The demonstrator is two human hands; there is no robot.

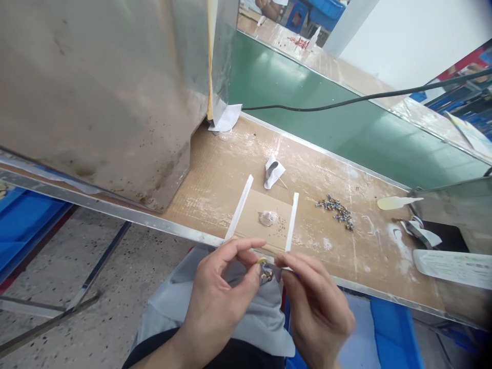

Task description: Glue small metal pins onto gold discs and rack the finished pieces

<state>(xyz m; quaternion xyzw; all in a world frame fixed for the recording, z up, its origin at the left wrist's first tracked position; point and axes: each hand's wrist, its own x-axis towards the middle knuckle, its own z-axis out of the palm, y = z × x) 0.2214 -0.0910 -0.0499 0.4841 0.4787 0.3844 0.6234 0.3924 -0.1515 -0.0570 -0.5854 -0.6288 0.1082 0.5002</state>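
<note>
My left hand (225,289) is closed, its thumb and index finger pinching a small ornament (266,270) with yellow, blue and gold parts. Opposite it, my right hand (317,305) is closed around a thin greyish tool whose tip meets the ornament; its exact kind is too small to make out. Both hands are over my lap at the table's front edge. Just beyond them lies a cardboard sheet (246,218) with white tape along its sides. On the sheet are a small clear dish (268,218) and scattered tiny specks.
A pile of small blue and gold pieces (336,207) lies right of the sheet. Further right are a squeeze bottle (397,203) and a white tray (453,267). Behind the sheet sits crumpled white paper (273,173). A large metal box (100,97) stands at left; a black cable (326,108) crosses behind.
</note>
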